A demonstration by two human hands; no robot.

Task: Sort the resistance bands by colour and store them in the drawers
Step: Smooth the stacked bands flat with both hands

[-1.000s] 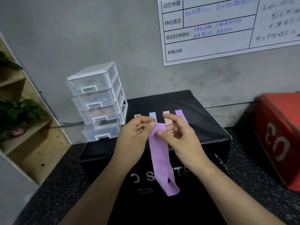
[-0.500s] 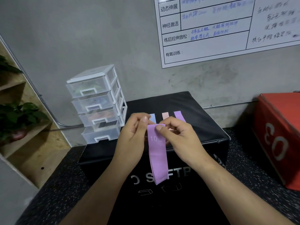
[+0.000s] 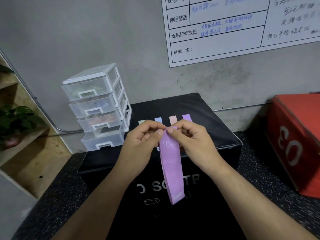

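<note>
Grey wall with a white training chart [image 3: 225,40], ruled in boxes and partly handwritten. Below it, a black padded worktop [image 3: 199,108] with white lettering on its front face. Far right, a red box [image 3: 294,144] marked "03". Far left, a wooden shelf [image 3: 26,161] with a leafy plant [image 3: 15,118].

On the worktop's left rear corner stands a clear drawer unit [image 3: 98,108] of 4 drawers with white handles. Its lowest drawer is drawn partly out, and coloured contents show faintly in the upper 3.

My left hand [image 3: 140,144] and right hand [image 3: 192,142] meet above the worktop. Each pinches the top edge of a lilac resistance band [image 3: 171,170] between thumb and forefinger. This band, marked "10", hangs flat down past the worktop's front face, its lower end free.

Behind my hands, 4 band ends lie side by side on the worktop: green band [image 3: 141,122], blue band [image 3: 158,120], peach band [image 3: 172,118] and purple band [image 3: 186,117].
</note>
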